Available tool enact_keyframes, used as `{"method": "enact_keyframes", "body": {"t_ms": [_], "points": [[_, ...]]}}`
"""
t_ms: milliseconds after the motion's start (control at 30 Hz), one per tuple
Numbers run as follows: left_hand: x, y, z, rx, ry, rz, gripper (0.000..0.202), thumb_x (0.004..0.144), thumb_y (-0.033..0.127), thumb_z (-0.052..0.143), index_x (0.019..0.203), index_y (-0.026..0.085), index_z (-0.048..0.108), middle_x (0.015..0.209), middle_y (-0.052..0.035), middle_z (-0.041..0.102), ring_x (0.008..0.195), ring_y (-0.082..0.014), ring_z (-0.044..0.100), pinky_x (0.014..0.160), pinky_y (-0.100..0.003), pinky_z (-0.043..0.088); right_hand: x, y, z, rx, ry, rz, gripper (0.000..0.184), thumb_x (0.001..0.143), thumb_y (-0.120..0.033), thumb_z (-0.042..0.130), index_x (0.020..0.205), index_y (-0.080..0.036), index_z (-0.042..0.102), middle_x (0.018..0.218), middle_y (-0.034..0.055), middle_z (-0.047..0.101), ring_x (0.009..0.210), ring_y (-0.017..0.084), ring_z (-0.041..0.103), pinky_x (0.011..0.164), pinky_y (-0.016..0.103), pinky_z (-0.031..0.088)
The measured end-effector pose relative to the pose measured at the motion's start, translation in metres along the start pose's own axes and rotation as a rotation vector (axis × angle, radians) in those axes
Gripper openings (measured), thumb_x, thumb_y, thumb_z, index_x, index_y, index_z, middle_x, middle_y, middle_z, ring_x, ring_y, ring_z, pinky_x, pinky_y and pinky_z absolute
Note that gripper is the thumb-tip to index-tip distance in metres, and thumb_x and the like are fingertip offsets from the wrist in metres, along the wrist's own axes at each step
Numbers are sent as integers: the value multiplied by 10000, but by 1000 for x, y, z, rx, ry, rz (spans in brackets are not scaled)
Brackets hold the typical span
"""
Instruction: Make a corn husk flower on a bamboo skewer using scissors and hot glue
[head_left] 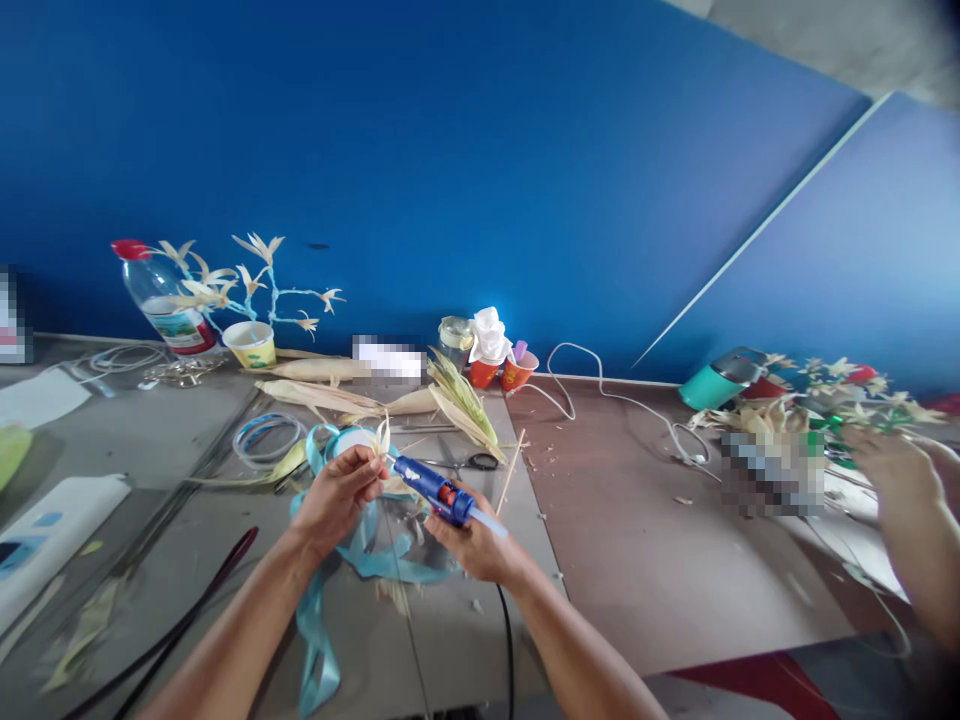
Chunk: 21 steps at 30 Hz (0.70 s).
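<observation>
My left hand [341,498] pinches a small pale corn-husk flower [383,437], its petals pointing up above the fingertips. In my right hand [476,545] is a blue hot glue gun [433,488], a clear glue stick [489,522] jutting from its back end. The gun's nozzle points left and meets, or nearly meets, the base of the flower. Light-blue ribbon [319,640] trails over the table below and behind my left hand. Scissors [480,461] lie just beyond the gun, their black handle showing.
Corn husks [322,396] lie along the back, near a yellow cup [250,346] of husk flowers and a plastic bottle [169,305]. Red paper cups [520,371] stand by the blue wall. At right, a co-worker's hand [892,465] reaches among flowers near a green cup [712,380].
</observation>
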<state>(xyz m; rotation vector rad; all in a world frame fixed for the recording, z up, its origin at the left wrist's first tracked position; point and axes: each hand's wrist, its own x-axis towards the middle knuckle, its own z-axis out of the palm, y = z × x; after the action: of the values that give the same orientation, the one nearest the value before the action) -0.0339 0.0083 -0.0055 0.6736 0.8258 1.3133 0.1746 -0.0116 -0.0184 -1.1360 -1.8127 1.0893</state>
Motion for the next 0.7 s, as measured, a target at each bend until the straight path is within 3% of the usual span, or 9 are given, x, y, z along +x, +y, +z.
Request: {"method": "enact_keyframes", "body": {"t_ms": [300, 700], "points": [[0, 1, 0, -4, 59, -2, 258, 609, 214, 815, 677, 155, 573, 582, 8, 620, 447, -38, 449, 463, -140, 363, -1, -4, -5, 29, -53, -75, 223, 799, -362, 621, 957, -206, 607, 852, 35, 637, 766, 156, 604, 690, 253, 507], [2, -4, -2, 69, 22, 13, 221, 662, 244, 778, 677, 149, 579, 597, 4, 622, 440, -34, 449, 437, -142, 323, 0, 2, -3, 43, -28, -14, 261, 802, -393, 620, 978, -201, 601, 829, 37, 637, 745, 156, 614, 670, 249, 510]]}}
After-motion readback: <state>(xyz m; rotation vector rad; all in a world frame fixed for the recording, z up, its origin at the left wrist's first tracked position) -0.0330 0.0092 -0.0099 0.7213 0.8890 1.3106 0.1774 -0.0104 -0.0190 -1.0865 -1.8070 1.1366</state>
